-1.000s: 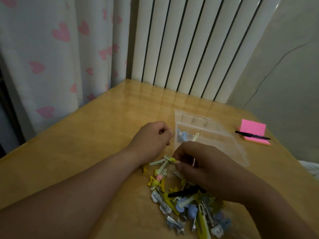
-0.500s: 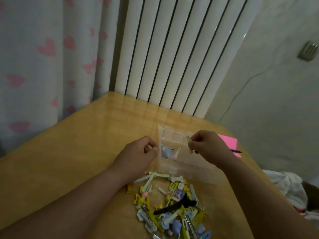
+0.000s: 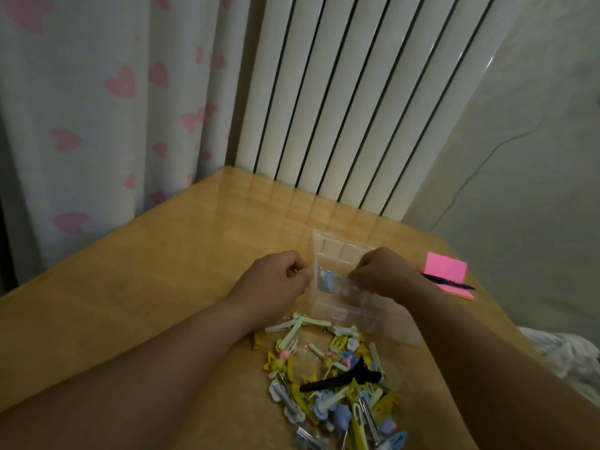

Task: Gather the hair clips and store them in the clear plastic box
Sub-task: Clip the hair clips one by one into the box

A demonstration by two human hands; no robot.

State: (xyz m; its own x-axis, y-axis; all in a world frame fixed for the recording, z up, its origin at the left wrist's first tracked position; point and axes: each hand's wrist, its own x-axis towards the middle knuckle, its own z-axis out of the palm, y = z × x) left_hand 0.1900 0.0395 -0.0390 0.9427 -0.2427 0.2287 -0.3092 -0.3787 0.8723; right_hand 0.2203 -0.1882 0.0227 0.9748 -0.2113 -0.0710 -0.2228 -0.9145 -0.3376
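As if pinching, hands [image 3: 328,280] curled

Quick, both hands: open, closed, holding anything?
Left hand: fingers curled at the left edge of the box; whether it holds anything cannot be told.
Right hand: curled over the box; contents cannot be told.

left hand [image 3: 271,282] fisted, right hand [image 3: 384,274] apparently pinching

The right hand [image 3: 384,272] has come from the clip pile [image 3: 337,381] up over the clear box [image 3: 354,310].
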